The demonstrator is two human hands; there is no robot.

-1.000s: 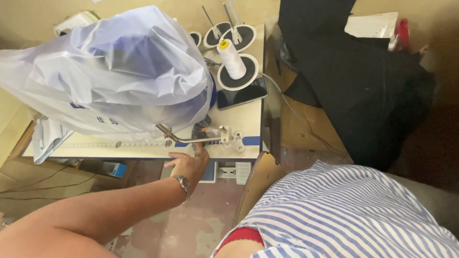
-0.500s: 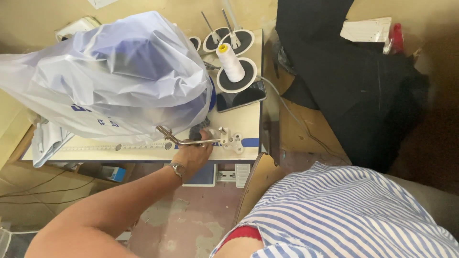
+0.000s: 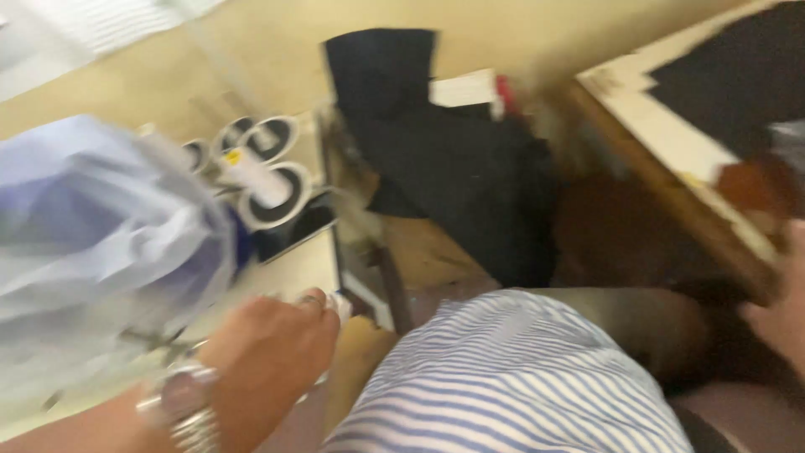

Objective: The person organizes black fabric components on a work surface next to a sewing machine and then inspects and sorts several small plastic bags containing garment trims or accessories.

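While blurred, left hand [image 3: 272, 348] touches machine [image 3: 293, 268] (edge).

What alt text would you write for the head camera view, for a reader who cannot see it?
Blurred view down: the person's left hand, with a wristwatch, rests at the edge of a pale machine table beside a plastic-covered machine and thread spools. Black cloth lies beyond; the right hand shows at the frame's right edge.

Cream table edge [image 3: 293, 273], blurred, under the left hand [image 3: 272, 348]
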